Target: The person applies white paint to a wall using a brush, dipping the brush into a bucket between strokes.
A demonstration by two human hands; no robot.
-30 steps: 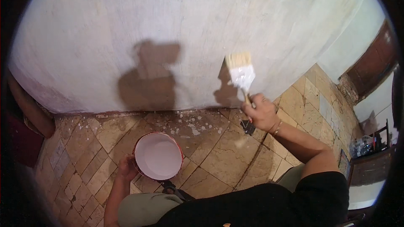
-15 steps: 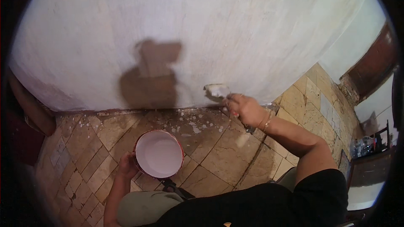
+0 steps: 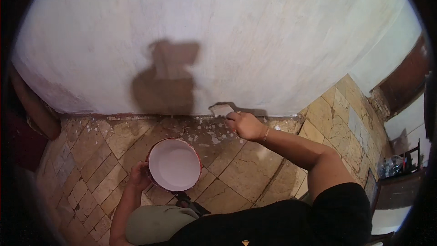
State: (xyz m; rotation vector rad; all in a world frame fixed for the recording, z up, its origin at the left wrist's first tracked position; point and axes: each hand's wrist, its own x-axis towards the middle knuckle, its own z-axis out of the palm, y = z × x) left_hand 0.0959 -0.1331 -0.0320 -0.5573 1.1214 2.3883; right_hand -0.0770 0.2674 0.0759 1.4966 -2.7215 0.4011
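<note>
A wide paintbrush (image 3: 222, 110) with whitish bristles rests against the bottom of the white wall (image 3: 273, 41). My right hand (image 3: 247, 126) is closed around its handle, which the fingers mostly hide. On the left, my left hand (image 3: 139, 176) grips the side of a round paint bucket (image 3: 175, 164), its fingers partly hidden by the rim. The bucket is white inside, with a red outer edge, and is held up above the floor. How much paint is in it I cannot tell.
Diamond-laid stone tiles (image 3: 232, 168) cover the floor, spattered with white drops (image 3: 211, 134) along the wall's foot. A brown wooden piece (image 3: 34, 105) stands at the far left. Clear plastic bottles (image 3: 391, 166) and a brown door (image 3: 405, 73) are at the right.
My right hand has moved the brush down and to the left, toward the wall's bottom edge. The bucket in my left hand has shifted slightly.
</note>
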